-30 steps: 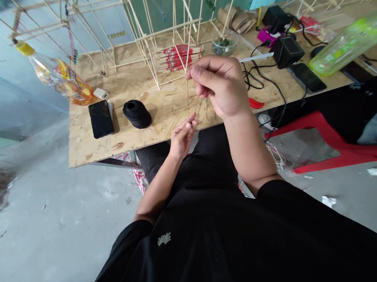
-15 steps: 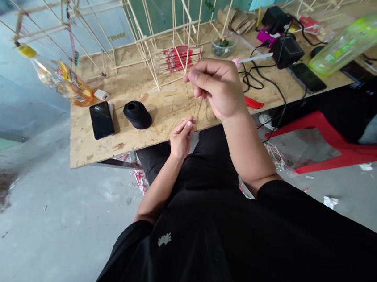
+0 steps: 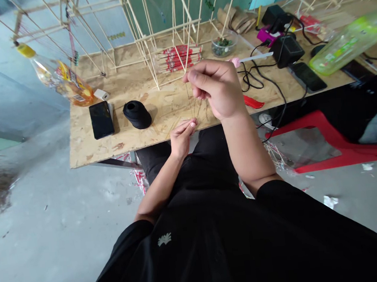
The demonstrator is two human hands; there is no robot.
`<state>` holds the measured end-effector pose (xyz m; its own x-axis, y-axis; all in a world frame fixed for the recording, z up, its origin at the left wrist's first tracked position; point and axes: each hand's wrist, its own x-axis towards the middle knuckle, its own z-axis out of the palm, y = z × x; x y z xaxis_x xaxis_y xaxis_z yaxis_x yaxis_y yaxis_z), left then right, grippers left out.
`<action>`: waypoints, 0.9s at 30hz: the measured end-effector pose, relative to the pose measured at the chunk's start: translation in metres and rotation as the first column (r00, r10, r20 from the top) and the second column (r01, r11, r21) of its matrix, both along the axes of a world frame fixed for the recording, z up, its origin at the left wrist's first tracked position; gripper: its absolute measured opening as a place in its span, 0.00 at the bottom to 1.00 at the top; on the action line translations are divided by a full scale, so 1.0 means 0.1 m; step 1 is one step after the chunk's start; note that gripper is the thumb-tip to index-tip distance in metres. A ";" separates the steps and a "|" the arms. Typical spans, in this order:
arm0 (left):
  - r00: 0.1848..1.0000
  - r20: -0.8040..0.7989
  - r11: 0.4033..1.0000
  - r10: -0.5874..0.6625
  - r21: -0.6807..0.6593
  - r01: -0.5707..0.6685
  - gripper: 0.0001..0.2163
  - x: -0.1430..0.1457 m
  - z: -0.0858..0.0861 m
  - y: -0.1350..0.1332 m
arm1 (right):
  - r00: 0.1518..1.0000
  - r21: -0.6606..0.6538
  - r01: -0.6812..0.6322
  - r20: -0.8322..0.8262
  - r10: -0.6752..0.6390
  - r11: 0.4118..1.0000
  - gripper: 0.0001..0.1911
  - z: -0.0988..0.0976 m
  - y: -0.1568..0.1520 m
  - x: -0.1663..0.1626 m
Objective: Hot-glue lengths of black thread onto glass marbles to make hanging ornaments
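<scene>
A thin dark thread runs between my two hands above the front of the wooden table. My right hand is raised and pinches its upper end. Lower down, at the table's front edge, my left hand pinches the thread between thumb and forefinger. More thin strands hang beneath my right hand. A black thread spool stands on the table to the left of my hands. Beyond my hands lies a bundle of sticks in red wrappers.
Stick frames stand along the back. On the left are a phone and a drink bottle. To the right lie a red cutter, black cables, another phone and a green bottle. A red chair stands at right.
My left hand has shifted very slightly down and to the right along the thread. My right hand stays almost in place, still pinching.
</scene>
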<state>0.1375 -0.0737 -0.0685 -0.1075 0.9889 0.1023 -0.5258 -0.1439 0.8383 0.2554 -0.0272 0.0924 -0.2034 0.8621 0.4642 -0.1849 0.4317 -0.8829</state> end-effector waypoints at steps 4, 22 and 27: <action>0.998 -0.057 1.000 0.001 0.016 0.000 0.17 -0.02 -0.04 0.02 | 0.999 -0.015 0.013 0.040 -0.013 1.000 0.19 0.01 0.00 0.00; 0.984 -0.166 0.996 -0.067 0.049 0.076 0.20 -0.07 0.00 -0.02 | 0.996 -0.047 0.050 0.079 -0.046 0.998 0.21 -0.03 0.02 -0.01; 0.978 -0.204 0.996 -0.044 0.070 0.059 0.21 -0.20 0.05 -0.03 | 0.992 -0.039 0.100 0.083 -0.096 0.994 0.19 -0.08 -0.04 0.23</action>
<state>0.1176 -0.0766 -0.0639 -0.0263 0.9812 0.1913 -0.3551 -0.1881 0.9157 0.2785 -0.0308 0.0841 -0.1521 0.8986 0.4116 -0.0710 0.4054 -0.9114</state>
